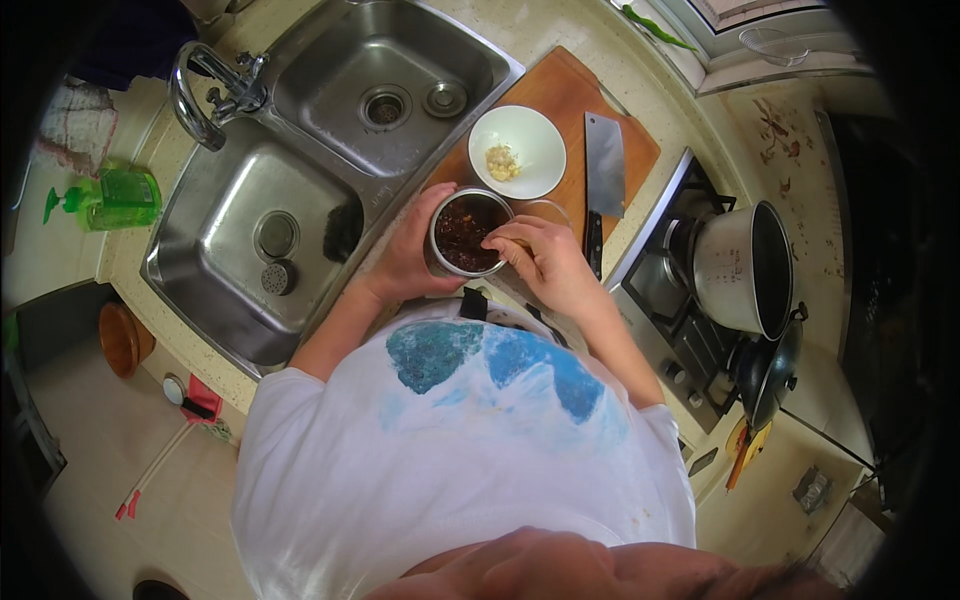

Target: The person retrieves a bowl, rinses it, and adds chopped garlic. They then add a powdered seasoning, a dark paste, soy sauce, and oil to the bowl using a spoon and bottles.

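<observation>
My left hand (409, 251) wraps around the side of a round container (471, 271) with a metallic-looking rim, holding it near my body. Dark reddish-brown bits, perhaps a dried spice, fill much of it (466, 229). Over the container's right side, the thumb and fingers of my right hand (544, 255) are pinched together at the contents. Whether anything sits between those fingertips is hidden. Just beyond the container, a white bowl (536, 142) with chopped pale garlic (502, 163) stands on a wooden cutting board (559, 82). A clear round rim (559, 208) shows behind my right hand.
A cleaver (605, 165) lies on the board, its black handle towards me. To the left is a double steel sink (360, 169) with a faucet (199, 90) and green soap bottle (124, 199). On the right, a gas stove (675, 330) carries a pot (731, 270) and a dark pan (769, 379).
</observation>
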